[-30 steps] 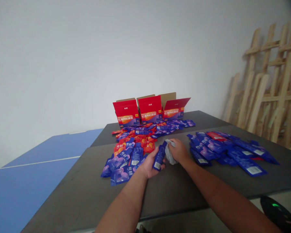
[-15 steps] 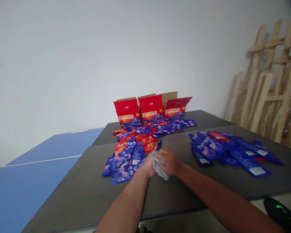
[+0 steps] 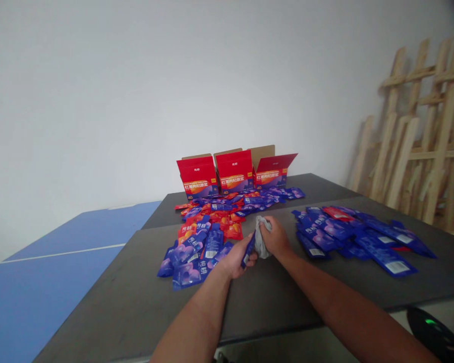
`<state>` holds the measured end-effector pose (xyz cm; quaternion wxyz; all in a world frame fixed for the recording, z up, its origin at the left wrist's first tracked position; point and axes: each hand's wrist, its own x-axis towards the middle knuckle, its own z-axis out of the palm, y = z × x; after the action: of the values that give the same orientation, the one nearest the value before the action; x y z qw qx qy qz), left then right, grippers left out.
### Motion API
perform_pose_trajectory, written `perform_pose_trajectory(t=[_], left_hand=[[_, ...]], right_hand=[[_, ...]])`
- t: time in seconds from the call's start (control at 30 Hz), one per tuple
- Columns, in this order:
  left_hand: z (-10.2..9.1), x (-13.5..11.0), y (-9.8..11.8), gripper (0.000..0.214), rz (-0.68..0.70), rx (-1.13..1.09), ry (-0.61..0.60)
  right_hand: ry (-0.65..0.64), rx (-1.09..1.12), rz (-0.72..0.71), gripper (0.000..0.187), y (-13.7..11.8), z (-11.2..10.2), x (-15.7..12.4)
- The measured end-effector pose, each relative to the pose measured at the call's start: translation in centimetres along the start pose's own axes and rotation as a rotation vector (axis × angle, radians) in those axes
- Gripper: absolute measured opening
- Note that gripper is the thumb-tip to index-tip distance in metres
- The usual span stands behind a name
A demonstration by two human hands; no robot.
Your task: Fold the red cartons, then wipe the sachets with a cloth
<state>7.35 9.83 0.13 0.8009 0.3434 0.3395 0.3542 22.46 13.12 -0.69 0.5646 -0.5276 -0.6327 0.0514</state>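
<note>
Your left hand (image 3: 235,260) is closed around a slim blue foil sachet (image 3: 248,249), gripping its lower part; the sachet's long axis runs from 7 to 1 o'clock, and its upper end meets a crumpled grey cloth (image 3: 262,241). Your right hand (image 3: 275,238), the nearer to the cloth, is closed on it at the sachet's 3 o'clock. Outward: a heap of blue and orange-red sachets (image 3: 200,247) at 10 o'clock, a blue sachet heap (image 3: 357,237) at 3 o'clock, and open red cardboard cartons (image 3: 234,174) at 12 o'clock, all on a dark grey table (image 3: 136,302).
</note>
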Motion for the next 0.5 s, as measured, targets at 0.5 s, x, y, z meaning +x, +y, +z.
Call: perform_pose_trajectory(t=[0.5], left_hand=[[-0.6,-0.1,1.9,0.022,0.359,-0.396,-0.053]], right_hand=[[-0.160,-0.230,-0.146,0.029,0.1,0.0,-0.9]])
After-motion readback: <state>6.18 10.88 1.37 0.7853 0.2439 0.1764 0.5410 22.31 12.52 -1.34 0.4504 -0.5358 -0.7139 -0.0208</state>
